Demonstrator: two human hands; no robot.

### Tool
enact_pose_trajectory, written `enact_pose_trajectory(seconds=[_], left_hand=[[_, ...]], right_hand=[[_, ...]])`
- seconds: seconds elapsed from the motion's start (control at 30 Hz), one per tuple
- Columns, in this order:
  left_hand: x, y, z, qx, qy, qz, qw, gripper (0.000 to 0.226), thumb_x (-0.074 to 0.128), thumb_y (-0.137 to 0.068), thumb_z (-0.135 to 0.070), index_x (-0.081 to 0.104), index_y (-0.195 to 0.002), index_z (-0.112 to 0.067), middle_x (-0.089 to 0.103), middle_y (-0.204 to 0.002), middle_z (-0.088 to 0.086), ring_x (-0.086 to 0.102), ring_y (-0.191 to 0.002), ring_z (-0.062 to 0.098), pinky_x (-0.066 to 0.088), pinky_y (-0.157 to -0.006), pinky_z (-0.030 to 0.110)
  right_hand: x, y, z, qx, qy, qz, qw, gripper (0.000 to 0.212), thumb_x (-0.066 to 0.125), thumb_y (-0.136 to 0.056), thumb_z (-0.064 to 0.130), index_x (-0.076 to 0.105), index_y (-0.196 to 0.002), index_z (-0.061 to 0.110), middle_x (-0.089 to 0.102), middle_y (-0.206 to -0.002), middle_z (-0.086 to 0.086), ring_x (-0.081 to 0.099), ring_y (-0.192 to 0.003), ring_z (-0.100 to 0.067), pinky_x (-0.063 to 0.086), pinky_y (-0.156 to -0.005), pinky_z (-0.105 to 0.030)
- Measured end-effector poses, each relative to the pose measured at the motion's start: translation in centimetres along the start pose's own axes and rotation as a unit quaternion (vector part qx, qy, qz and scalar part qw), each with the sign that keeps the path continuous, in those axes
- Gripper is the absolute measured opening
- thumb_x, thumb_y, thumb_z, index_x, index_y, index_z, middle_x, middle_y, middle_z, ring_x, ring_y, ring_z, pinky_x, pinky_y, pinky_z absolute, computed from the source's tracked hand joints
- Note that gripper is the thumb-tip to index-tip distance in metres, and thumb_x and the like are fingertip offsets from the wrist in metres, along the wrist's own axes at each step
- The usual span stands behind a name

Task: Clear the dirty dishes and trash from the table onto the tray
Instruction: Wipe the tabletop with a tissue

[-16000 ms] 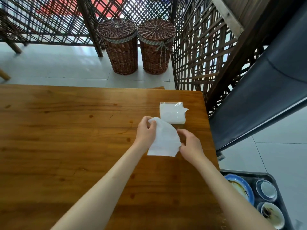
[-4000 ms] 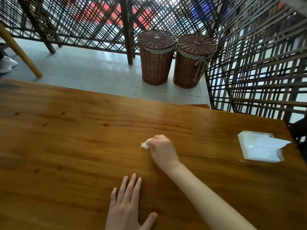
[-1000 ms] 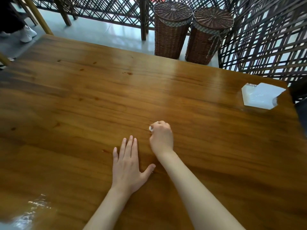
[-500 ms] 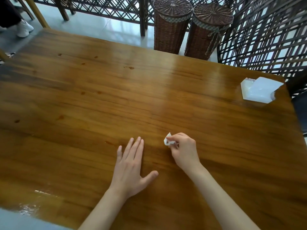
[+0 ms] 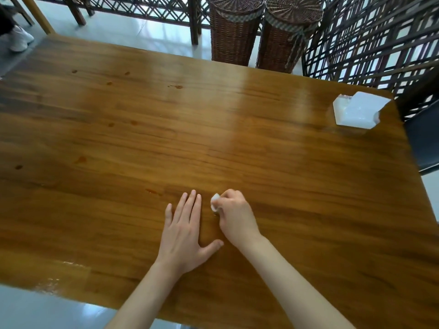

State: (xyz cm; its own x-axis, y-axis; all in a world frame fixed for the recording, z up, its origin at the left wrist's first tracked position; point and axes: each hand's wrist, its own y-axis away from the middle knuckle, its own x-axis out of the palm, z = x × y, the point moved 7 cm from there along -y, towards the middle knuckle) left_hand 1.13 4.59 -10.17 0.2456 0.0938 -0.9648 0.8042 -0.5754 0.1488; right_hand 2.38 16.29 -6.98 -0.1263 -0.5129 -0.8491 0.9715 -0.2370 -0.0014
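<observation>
Table (image 5: 237,138) – glossy wood, dark spots, wet sheen at near edge | left hand (image 5: 184,233) flat, fingers straight, on table | right hand (image 5: 234,216) just beside, curled round wadded tissue (image 5: 215,202) pressed to surface | tissue pack (image 5: 356,110) at far right corner | two wicker baskets (image 5: 261,32), lattice screens, tiled floor beyond

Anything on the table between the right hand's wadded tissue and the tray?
Can't tell: the tray isn't in view. The right hand grips the wadded tissue; only the tissue pack sits at the table's far right corner.
</observation>
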Motion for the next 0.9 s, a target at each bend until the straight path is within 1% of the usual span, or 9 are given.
enact_pose_trajectory(seconds=[0.1,0.27,0.33,0.43,0.5,0.57,0.63,0.77,0.9], left_hand=[[0.0,0.0,-0.2,0.009,0.002,-0.009,1.000,0.100,0.030,-0.076,-0.080,0.020,-0.149,-0.014,0.017,-0.157,0.004,0.008,-0.145,0.020,-0.001,-0.114,0.044],[-0.1,0.0,-0.3,0.007,-0.011,-0.002,1.000,0.104,0.020,-0.073,-0.084,0.013,-0.150,-0.014,0.011,-0.158,0.004,0.002,-0.145,0.019,-0.004,-0.114,0.043],[0.0,0.0,-0.2,0.003,-0.019,0.000,1.000,0.108,0.015,-0.070,-0.086,0.005,-0.151,-0.016,0.006,-0.159,0.002,-0.004,-0.145,0.017,-0.009,-0.113,0.041],[0.1,0.0,0.0,-0.001,-0.027,-0.005,1.000,0.109,0.012,-0.069,-0.088,0.005,-0.151,-0.017,0.006,-0.159,0.001,-0.005,-0.145,0.017,-0.012,-0.112,0.040],[0.1,-0.1,0.1,0.000,-0.029,-0.009,1.000,0.108,0.012,-0.070,-0.087,0.008,-0.151,-0.015,0.009,-0.159,0.002,-0.001,-0.145,0.018,-0.011,-0.112,0.040],[0.0,0.0,0.0,0.002,-0.028,-0.015,1.000,0.107,0.013,-0.072,-0.086,0.011,-0.151,-0.015,0.013,-0.158,0.003,0.003,-0.146,0.019,-0.008,-0.113,0.041],[0.0,0.0,0.0,0.002,-0.028,-0.018,0.999,0.106,0.013,-0.073,-0.086,0.011,-0.150,-0.015,0.014,-0.158,0.003,0.005,-0.146,0.020,-0.006,-0.113,0.041],[0.0,0.0,0.0,0.004,-0.028,-0.024,0.999,0.106,0.011,-0.072,-0.086,0.011,-0.150,-0.015,0.014,-0.158,0.003,0.005,-0.146,0.020,-0.006,-0.113,0.041],[-0.1,0.2,0.1,0.006,-0.027,-0.026,0.999,0.105,0.013,-0.073,-0.086,0.015,-0.150,-0.014,0.018,-0.157,0.004,0.009,-0.145,0.021,-0.004,-0.113,0.042]], right_hand=[[0.8,1.5,1.6,-0.069,0.003,0.055,0.996,0.021,0.057,-0.090,0.005,0.070,-0.105,0.012,0.057,-0.093,-0.003,0.050,-0.086,-0.012,0.048,-0.073,-0.020],[-0.3,3.1,0.4,-0.096,0.011,0.103,0.990,0.018,0.063,-0.087,0.007,0.072,-0.102,0.012,0.059,-0.095,-0.003,0.053,-0.089,-0.014,0.051,-0.076,-0.023],[-1.8,3.7,-1.7,-0.053,0.010,0.070,0.996,0.015,0.063,-0.086,0.005,0.073,-0.094,0.012,0.061,-0.091,-0.003,0.055,-0.086,-0.015,0.050,-0.073,-0.023],[-5.6,5.3,-6.2,0.057,-0.020,-0.065,0.996,0.013,0.071,-0.079,0.003,0.074,-0.088,0.011,0.063,-0.079,0.001,0.057,-0.073,-0.011,0.049,-0.065,-0.022],[-7.2,6.2,-8.7,0.123,-0.023,-0.128,0.984,0.019,0.074,-0.075,0.001,0.073,-0.093,0.008,0.066,-0.079,-0.001,0.060,-0.072,-0.014,0.054,-0.066,-0.030],[-7.4,6.9,-10.3,0.189,-0.012,-0.148,0.971,0.020,0.072,-0.077,0.003,0.072,-0.097,0.004,0.068,-0.087,-0.008,0.063,-0.080,-0.021,0.053,-0.074,-0.035],[-7.0,7.6,-11.1,0.243,-0.006,-0.162,0.956,0.021,0.070,-0.080,0.006,0.071,-0.101,0.003,0.064,-0.092,-0.012,0.061,-0.085,-0.025,0.046,-0.075,-0.030],[-6.3,7.9,-10.5,0.287,0.024,-0.172,0.942,0.023,0.063,-0.086,0.003,0.068,-0.108,0.002,0.059,-0.090,-0.013,0.053,-0.079,-0.020,0.039,-0.067,-0.025],[-6.0,7.1,-9.5,0.307,0.043,-0.163,0.937,0.026,0.056,-0.087,-0.004,0.068,-0.109,0.002,0.042,-0.084,-0.004,0.044,-0.071,-0.017,0.038,-0.059,-0.026]])
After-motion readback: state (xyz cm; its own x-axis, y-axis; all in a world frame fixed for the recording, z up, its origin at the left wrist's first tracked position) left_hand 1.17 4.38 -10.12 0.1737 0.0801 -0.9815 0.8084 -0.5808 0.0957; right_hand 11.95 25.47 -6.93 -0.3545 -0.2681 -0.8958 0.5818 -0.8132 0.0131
